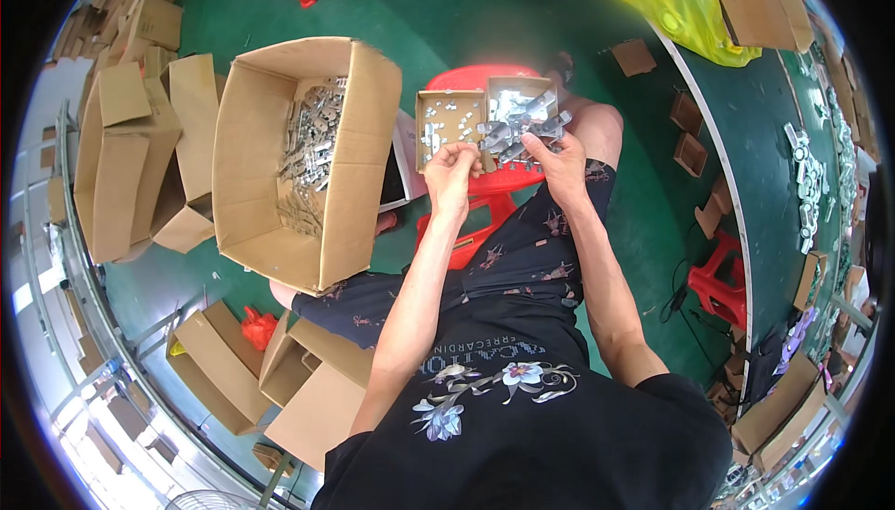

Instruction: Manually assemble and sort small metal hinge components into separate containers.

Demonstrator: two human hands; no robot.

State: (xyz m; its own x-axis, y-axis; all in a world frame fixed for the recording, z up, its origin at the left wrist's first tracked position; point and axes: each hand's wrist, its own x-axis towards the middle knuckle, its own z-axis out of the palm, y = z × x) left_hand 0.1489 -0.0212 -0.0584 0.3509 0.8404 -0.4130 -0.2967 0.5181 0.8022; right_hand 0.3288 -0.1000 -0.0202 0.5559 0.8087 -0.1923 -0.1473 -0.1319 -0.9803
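My right hand (562, 167) is wrapped round a bunch of shiny metal hinge-like parts (511, 140), which fan out over the red plastic stool (480, 75). Close beside them, my left hand (451, 171) is closed in a pinch; anything between its fingertips is too small or hidden to make out. Just beyond that hand, a shallow cardboard box (451, 94) on the stool holds several small scattered metal pieces (435, 126). A second small box (520, 82) stands to its right, partly covered by the bunch of parts.
A large carton (270, 230) with many metal parts (315, 128) leans at my left leg. Other cartons (140, 160) crowd the far left. On my right, a green-topped table (778, 193) carries more metal parts (805, 188), with another red stool (718, 283) below its edge.
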